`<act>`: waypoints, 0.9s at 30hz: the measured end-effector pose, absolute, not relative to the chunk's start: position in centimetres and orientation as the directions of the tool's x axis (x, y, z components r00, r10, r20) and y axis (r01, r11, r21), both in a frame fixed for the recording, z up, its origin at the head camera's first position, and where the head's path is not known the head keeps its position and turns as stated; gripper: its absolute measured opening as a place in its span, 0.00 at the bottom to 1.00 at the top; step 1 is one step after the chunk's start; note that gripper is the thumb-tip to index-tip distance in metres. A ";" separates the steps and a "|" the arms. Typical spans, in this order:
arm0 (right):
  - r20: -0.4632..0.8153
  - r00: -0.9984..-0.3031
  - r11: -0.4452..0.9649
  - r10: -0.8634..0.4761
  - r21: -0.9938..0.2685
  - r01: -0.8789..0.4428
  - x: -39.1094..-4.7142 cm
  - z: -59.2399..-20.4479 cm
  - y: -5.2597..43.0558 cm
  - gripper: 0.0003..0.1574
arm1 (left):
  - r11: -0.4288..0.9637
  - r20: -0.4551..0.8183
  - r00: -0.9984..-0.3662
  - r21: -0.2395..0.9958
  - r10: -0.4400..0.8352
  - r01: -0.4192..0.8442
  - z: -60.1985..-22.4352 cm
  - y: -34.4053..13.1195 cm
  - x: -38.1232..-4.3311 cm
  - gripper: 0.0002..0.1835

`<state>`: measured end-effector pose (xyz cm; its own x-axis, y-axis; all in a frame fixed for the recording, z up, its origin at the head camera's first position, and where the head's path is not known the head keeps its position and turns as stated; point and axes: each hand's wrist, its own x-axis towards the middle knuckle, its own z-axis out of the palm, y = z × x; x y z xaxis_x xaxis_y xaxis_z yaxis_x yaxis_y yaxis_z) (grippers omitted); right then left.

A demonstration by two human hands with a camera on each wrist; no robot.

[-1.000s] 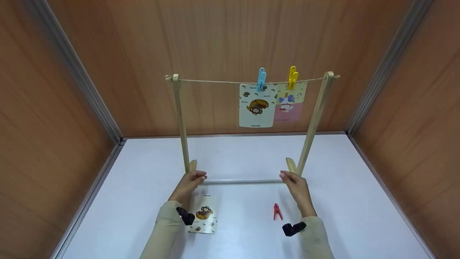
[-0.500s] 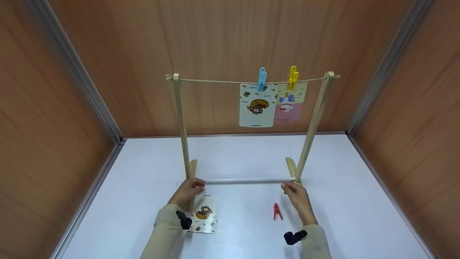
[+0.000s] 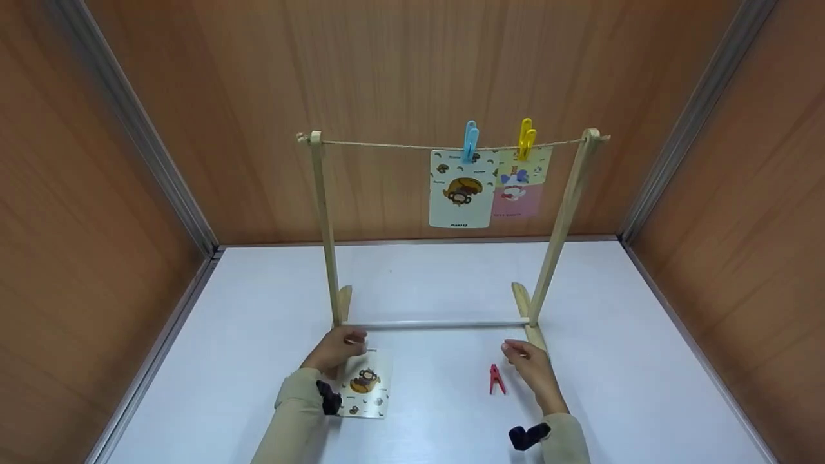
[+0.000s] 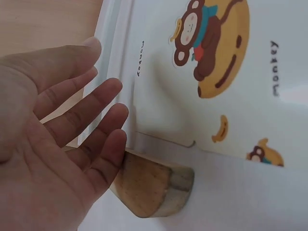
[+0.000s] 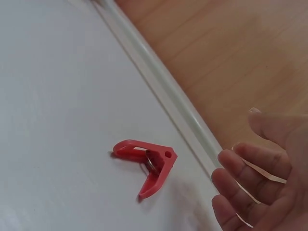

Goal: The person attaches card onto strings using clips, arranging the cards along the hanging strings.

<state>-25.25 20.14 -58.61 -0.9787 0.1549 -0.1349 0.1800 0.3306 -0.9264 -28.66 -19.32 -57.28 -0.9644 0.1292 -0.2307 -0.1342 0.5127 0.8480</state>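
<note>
My left hand (image 3: 336, 348) hovers by the far edge of a white monkey card (image 3: 365, 385) that lies on the table. In the left wrist view its fingers are loosely spread with nothing between them, beside the wooden foot (image 4: 149, 185) of the rack. My right hand (image 3: 530, 366) is above the table near the rack's right foot (image 3: 535, 336), fingers relaxed and holding nothing. To its left lies a red clothespin (image 3: 496, 379), seen from its hinge side in the right wrist view.
A wooden rack carries a string (image 3: 380, 145) between two posts. A blue clothespin (image 3: 470, 142) holds a monkey card (image 3: 461, 200) there; a yellow one (image 3: 526, 140) holds a yellow-and-pink card (image 3: 521, 201). A white rod (image 3: 438, 324) joins the posts low down. Wood-grain walls surround the table.
Both hands have drawn back toward the person from the rack's lower corners, the right one farther. The rack, cards and red clothespin keep their places.
</note>
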 end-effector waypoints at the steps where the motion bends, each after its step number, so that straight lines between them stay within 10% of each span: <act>1: -0.137 -0.979 0.328 0.151 -0.927 0.180 -25.2 -58.7 20.1 0.27 | 0.516 -0.237 -0.963 0.845 0.127 -0.140 -57.3 -19.3 -28.6 0.20; 27: -0.231 -0.967 0.372 0.105 -0.893 0.254 -23.6 -60.4 19.5 0.32 | 0.636 -0.285 -0.945 0.762 0.160 -0.122 -57.6 -19.3 -28.8 0.23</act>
<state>-23.59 19.52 -60.36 -0.9672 0.1050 -0.2312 0.2539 0.3723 -0.8927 -28.78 -19.32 -57.62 -0.9449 0.1602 -0.2854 -0.1223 0.6361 0.7619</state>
